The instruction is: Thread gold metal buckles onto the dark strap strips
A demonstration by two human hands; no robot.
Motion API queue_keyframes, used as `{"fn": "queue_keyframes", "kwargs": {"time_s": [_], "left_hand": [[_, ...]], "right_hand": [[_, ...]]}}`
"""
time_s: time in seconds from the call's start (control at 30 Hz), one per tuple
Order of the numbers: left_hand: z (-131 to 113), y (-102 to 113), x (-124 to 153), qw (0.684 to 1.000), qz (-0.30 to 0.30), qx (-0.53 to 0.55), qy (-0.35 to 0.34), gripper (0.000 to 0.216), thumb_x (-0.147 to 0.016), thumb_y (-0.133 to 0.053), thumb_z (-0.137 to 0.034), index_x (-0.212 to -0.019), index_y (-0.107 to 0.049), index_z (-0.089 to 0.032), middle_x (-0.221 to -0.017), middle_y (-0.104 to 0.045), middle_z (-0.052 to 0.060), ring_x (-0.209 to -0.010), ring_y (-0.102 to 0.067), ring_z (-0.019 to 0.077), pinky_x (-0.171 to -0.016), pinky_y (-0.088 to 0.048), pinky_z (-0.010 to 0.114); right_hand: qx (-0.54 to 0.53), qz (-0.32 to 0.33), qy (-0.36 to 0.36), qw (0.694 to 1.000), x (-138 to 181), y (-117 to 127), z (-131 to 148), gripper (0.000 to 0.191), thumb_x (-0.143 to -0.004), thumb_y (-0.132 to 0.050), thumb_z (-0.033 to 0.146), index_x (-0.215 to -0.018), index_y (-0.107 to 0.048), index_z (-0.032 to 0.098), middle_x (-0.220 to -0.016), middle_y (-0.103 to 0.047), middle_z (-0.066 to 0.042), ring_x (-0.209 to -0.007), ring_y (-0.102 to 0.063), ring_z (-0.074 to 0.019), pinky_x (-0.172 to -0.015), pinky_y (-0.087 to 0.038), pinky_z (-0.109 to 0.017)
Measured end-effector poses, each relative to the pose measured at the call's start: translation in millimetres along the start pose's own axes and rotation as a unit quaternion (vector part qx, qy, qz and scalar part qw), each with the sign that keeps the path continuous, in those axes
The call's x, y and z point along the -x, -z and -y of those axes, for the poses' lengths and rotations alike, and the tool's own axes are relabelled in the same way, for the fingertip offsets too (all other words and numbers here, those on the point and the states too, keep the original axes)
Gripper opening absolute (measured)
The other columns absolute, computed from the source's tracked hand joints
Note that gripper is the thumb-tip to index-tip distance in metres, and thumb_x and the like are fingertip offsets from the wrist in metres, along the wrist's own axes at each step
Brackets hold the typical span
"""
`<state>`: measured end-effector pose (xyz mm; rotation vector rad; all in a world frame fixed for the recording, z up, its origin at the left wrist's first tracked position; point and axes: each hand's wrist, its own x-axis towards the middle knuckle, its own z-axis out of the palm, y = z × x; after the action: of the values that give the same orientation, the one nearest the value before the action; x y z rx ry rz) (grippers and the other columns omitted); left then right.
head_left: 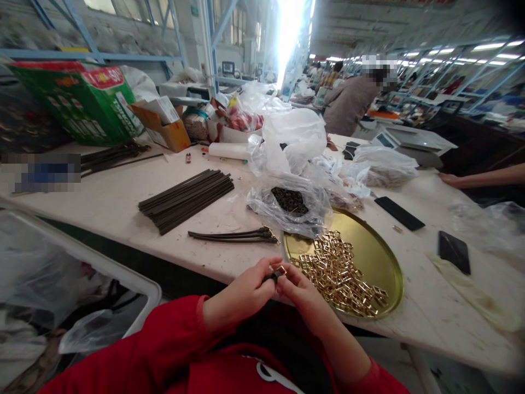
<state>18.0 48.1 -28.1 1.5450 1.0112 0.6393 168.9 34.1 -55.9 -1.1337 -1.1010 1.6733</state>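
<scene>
At the table's front edge my left hand (252,284) pinches the end of a dark strap (273,275). My right hand (302,289) meets it fingertip to fingertip, closed on a small gold buckle (279,270) at that strap end. How far the strap runs through the buckle is hidden by my fingers. A round gold tray (388,261) beside my right hand bears a heap of gold buckles (342,271). Just beyond my hands lie several straps with buckles on them (233,235). Flat dark strips (186,200) are stacked farther left.
Behind the tray sits a clear plastic bag (256,205) holding small dark loops (290,201). Two dark phone-like slabs (400,213) (453,251) lie at the right. A white bin (153,293) stands below the table's left edge. Another person's arm (488,178) reaches in from the right.
</scene>
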Motion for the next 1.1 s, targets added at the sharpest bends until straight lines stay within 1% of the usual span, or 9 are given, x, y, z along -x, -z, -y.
{"fn": "queue_keyframes", "kwargs": {"time_s": [0.1,0.23,0.37,0.47,0.6,0.73,0.9,1.0,1.1], "left_hand": [[5,2,3,0.999,0.031,-0.016,-0.008,0.059,-0.075,-0.038,-0.008,-0.133,-0.028,-0.013,-0.113,-0.058,0.009,-0.100,-0.054,0.0177,-0.089,-0.040,0.031],[4,5,5,0.997,0.057,-0.053,-0.010,0.064,-0.075,-0.039,-0.008,-0.136,-0.023,-0.013,-0.118,-0.057,0.010,-0.106,-0.052,0.0177,-0.094,-0.037,0.032],[1,8,3,0.995,0.062,-0.080,0.013,0.061,-0.076,-0.041,-0.014,-0.135,-0.025,-0.013,-0.090,-0.064,0.004,-0.080,-0.058,0.0153,-0.075,-0.044,0.028],[5,13,0,0.994,0.078,-0.067,0.036,0.046,-0.080,-0.043,-0.023,-0.126,-0.040,-0.015,-0.078,-0.063,0.001,-0.068,-0.056,0.0130,-0.064,-0.043,0.024],[15,17,-3,0.991,0.098,0.019,0.089,0.030,-0.082,-0.042,-0.029,-0.106,-0.053,-0.014,-0.079,-0.062,0.001,-0.062,-0.054,0.0100,-0.058,-0.042,0.021],[23,15,-7,0.985,0.090,0.088,0.119,0.022,-0.079,-0.048,-0.028,-0.095,-0.056,-0.014,-0.077,-0.063,0.001,-0.062,-0.053,0.0093,-0.056,-0.040,0.020],[29,10,-10,0.976,0.065,0.144,0.149,0.017,-0.074,-0.054,-0.023,-0.087,-0.057,-0.014,-0.076,-0.064,0.000,-0.067,-0.055,0.0106,-0.060,-0.039,0.020],[26,9,-11,0.966,0.059,0.171,0.182,0.017,-0.073,-0.054,-0.021,-0.088,-0.057,-0.014,-0.071,-0.063,-0.002,-0.055,-0.048,0.0067,-0.051,-0.033,0.018],[19,9,-11,0.956,0.062,0.214,0.193,0.018,-0.073,-0.055,-0.020,-0.089,-0.056,-0.013,-0.071,-0.064,-0.001,-0.054,-0.046,0.0054,-0.050,-0.030,0.017]], "right_hand": [[-0.038,0.061,-0.017,0.997,5,-2,5,0.029,-0.072,-0.064,0.036,-0.098,-0.059,0.023,-0.077,-0.061,0.001,-0.072,-0.056,-0.0144,-0.070,-0.043,-0.028],[0.108,0.021,0.064,0.992,8,-4,10,0.020,-0.071,-0.062,0.027,-0.090,-0.061,0.022,-0.083,-0.062,-0.001,-0.075,-0.056,-0.0150,-0.070,-0.043,-0.028],[0.228,-0.033,0.122,0.965,7,0,6,0.011,-0.073,-0.057,0.022,-0.084,-0.058,0.020,-0.079,-0.059,0.000,-0.072,-0.053,-0.0143,-0.068,-0.043,-0.028],[0.244,-0.061,0.112,0.961,5,5,-1,0.006,-0.073,-0.056,0.023,-0.077,-0.052,0.020,-0.068,-0.053,0.002,-0.062,-0.049,-0.0120,-0.059,-0.041,-0.025],[0.227,-0.079,0.085,0.967,1,10,-9,0.010,-0.077,-0.051,0.029,-0.081,-0.051,0.020,-0.067,-0.053,0.002,-0.058,-0.049,-0.0114,-0.055,-0.040,-0.024],[0.237,-0.046,0.072,0.968,-2,13,-10,0.017,-0.082,-0.045,0.031,-0.088,-0.055,0.019,-0.076,-0.058,-0.001,-0.067,-0.053,-0.0138,-0.061,-0.041,-0.026],[0.237,-0.019,0.041,0.971,-4,15,-9,0.015,-0.079,-0.049,0.032,-0.073,-0.053,0.019,-0.065,-0.051,0.003,-0.061,-0.046,-0.0120,-0.057,-0.036,-0.023],[0.142,-0.022,-0.014,0.989,-5,14,-14,0.022,-0.081,-0.047,0.039,-0.070,-0.047,0.020,-0.054,-0.041,0.006,-0.050,-0.037,-0.0094,-0.048,-0.029,-0.022],[0.038,-0.009,-0.070,0.997,-5,13,-17,0.025,-0.083,-0.043,0.043,-0.072,-0.042,0.021,-0.048,-0.034,0.009,-0.043,-0.029,-0.0079,-0.043,-0.023,-0.021]]}}
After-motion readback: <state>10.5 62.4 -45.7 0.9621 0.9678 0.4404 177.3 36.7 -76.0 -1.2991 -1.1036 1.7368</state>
